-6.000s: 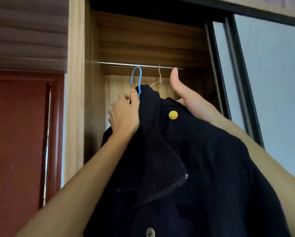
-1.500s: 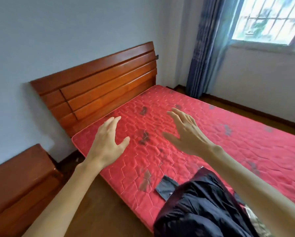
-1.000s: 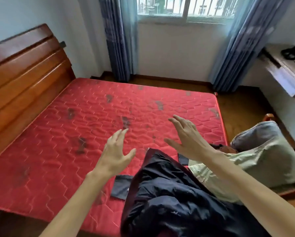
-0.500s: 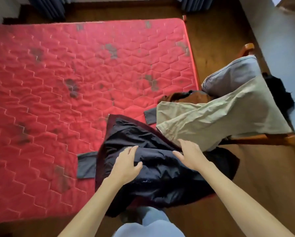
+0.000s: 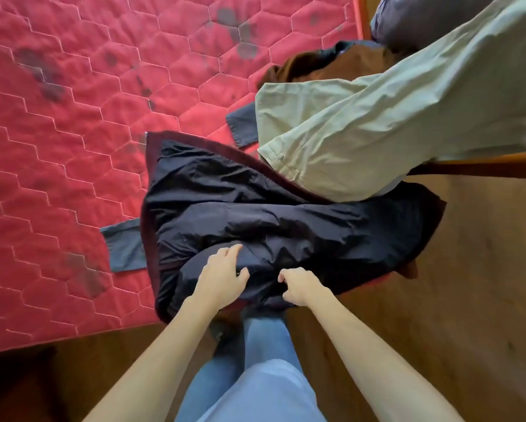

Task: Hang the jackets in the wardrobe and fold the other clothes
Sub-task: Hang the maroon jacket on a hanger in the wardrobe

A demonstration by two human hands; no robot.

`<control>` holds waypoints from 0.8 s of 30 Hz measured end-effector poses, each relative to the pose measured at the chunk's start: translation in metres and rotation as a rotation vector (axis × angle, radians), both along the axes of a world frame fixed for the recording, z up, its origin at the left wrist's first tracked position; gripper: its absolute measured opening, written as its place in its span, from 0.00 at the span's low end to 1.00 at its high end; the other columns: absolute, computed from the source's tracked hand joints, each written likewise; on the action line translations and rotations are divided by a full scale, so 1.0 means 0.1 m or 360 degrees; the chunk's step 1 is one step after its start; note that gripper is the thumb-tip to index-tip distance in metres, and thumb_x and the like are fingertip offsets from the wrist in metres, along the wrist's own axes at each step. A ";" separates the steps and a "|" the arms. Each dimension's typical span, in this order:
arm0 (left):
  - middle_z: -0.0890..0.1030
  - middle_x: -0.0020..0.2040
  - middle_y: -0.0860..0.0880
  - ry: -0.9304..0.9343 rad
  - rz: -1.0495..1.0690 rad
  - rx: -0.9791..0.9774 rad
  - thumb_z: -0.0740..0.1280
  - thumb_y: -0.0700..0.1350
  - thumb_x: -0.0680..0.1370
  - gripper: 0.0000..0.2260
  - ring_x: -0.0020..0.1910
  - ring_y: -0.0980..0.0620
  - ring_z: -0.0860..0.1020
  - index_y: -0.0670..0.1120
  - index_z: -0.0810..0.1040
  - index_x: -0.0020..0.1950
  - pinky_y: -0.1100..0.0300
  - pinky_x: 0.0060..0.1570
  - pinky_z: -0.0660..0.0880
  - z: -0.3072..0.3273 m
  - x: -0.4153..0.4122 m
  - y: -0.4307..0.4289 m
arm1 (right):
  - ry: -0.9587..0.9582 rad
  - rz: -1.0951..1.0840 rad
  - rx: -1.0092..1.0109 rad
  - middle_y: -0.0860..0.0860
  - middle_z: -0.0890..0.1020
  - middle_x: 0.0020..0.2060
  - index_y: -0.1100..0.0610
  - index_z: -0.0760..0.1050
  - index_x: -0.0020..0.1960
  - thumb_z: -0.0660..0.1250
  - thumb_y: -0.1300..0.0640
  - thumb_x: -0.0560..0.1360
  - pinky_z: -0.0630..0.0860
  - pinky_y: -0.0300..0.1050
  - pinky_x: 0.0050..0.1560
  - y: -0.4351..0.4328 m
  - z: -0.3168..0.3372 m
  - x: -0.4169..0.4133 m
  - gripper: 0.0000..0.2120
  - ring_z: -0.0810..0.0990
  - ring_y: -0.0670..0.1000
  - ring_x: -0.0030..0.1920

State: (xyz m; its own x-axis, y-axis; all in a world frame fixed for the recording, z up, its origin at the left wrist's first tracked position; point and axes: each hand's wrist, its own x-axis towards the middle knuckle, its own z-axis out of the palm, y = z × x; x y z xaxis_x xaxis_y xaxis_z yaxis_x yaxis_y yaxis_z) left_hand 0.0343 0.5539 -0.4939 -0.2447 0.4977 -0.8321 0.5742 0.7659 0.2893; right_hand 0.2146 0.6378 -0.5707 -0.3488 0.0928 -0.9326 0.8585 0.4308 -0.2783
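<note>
The dark jacket (image 5: 255,214) at six o'clock is being pinched by the newly curled right hand (image 5: 298,287) and pressed by the spread left hand (image 5: 222,278); its hanging is seemingly being started.

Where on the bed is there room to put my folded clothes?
The mattress is bare left of the grey garment poking from under the dark jacket, and above the jacket up to the brown garment. The near right corner is crowded: jacket and khaki trousers overlap there.
</note>
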 end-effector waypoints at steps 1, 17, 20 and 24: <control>0.66 0.77 0.45 -0.0001 -0.0029 -0.0021 0.61 0.50 0.83 0.26 0.73 0.42 0.66 0.47 0.60 0.80 0.49 0.69 0.68 -0.05 0.04 -0.01 | 0.0005 0.0099 0.0002 0.56 0.78 0.61 0.56 0.71 0.67 0.65 0.59 0.74 0.71 0.51 0.61 -0.16 -0.09 0.01 0.21 0.76 0.60 0.62; 0.77 0.67 0.44 -0.0027 0.0081 -0.0011 0.60 0.49 0.83 0.21 0.68 0.46 0.74 0.47 0.67 0.76 0.52 0.66 0.70 0.09 0.00 -0.72 | 0.0310 -0.0236 0.0578 0.61 0.83 0.51 0.60 0.75 0.49 0.58 0.53 0.78 0.72 0.50 0.48 -0.38 0.19 -0.25 0.12 0.80 0.64 0.52; 0.82 0.60 0.46 -0.0028 0.0228 0.0109 0.61 0.47 0.81 0.17 0.62 0.46 0.78 0.47 0.74 0.71 0.55 0.62 0.72 0.38 -0.09 -0.84 | 0.0430 -0.0410 0.0545 0.57 0.81 0.43 0.57 0.70 0.40 0.57 0.53 0.77 0.69 0.50 0.44 -0.34 0.78 -0.41 0.10 0.78 0.61 0.46; 0.85 0.53 0.48 -0.0048 0.0416 0.0313 0.63 0.48 0.82 0.13 0.56 0.49 0.81 0.47 0.80 0.63 0.59 0.56 0.72 0.85 -0.18 -1.02 | 0.0686 -0.0885 0.0474 0.49 0.69 0.28 0.54 0.60 0.31 0.58 0.54 0.74 0.60 0.48 0.34 -0.31 1.66 -0.67 0.14 0.67 0.52 0.32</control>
